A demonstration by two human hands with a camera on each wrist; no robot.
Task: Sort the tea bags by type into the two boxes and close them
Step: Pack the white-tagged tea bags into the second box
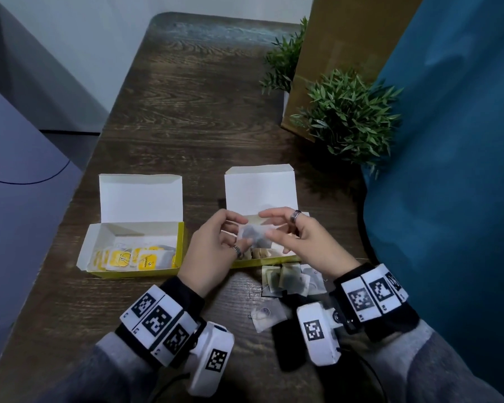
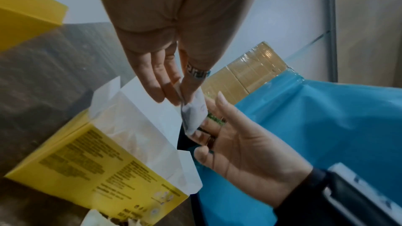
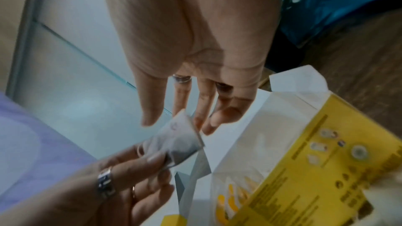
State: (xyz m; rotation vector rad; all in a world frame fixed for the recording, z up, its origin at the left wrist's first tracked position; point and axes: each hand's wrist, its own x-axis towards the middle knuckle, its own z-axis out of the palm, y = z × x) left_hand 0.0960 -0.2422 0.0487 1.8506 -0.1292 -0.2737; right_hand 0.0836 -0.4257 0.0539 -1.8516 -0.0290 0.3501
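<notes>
Two yellow boxes stand open on the wooden table (image 1: 186, 112). The left box (image 1: 180, 242) holds several yellow-tagged tea bags (image 1: 147, 261). Over the right box (image 1: 259, 190), my left hand (image 1: 242, 232) pinches a pale tea bag (image 1: 256, 238) by one corner between thumb and fingers. My right hand (image 1: 266, 225) hovers at the bag's other side, fingers spread and nearly straight, thumb just off it. The wrist views show the same pinch (image 2: 180, 97) and the spread right hand (image 3: 176, 123). A loose pile of tea bags (image 1: 291, 280) lies in front of the right box, with one more bag (image 1: 264, 315) nearer me.
Two potted plants (image 1: 349, 117) (image 1: 285, 62) and a tall cardboard box (image 1: 332, 53) stand at the back right. A blue sheet (image 1: 448, 170) borders the table's right side. A black object (image 1: 288, 338) lies under my right wrist. The table's left edge runs diagonally.
</notes>
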